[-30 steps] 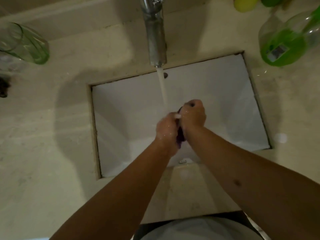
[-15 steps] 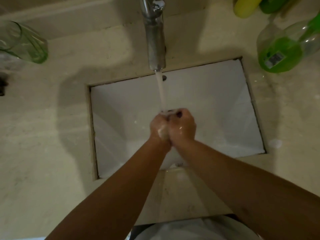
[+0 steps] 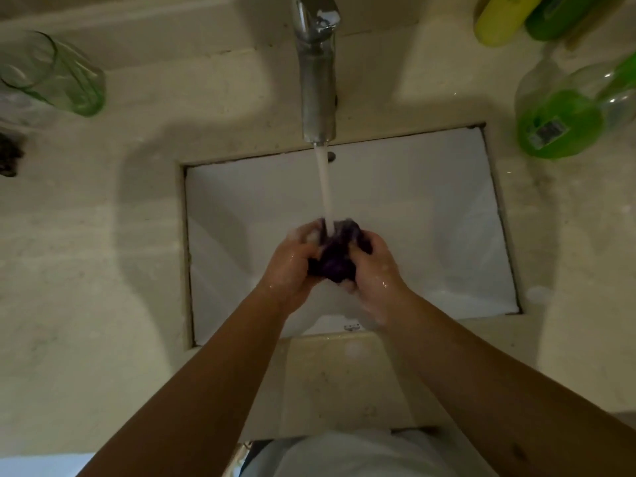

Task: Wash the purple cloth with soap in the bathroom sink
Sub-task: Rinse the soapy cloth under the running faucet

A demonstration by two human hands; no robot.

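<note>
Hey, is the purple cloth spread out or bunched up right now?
Bunched up. The purple cloth is a wadded lump squeezed between the left hand and right hand, under the stream from the tap.

- Tap, 12 o'clock: shiny polished metal.
- Sink: smooth glossy white ceramic.
- Tabletop: pale, mottled stone, dull sheen.
- Cloth: wet, crumpled purple fabric.
- Bottle, 2 o'clock: clear glossy plastic.

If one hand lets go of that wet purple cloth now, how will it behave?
The purple cloth is bunched between the left hand and the right hand, so it is probably limp and would droop. Under the running water it is likely soaked, heavy and dripping. Suds suggest slipperiness.
</note>
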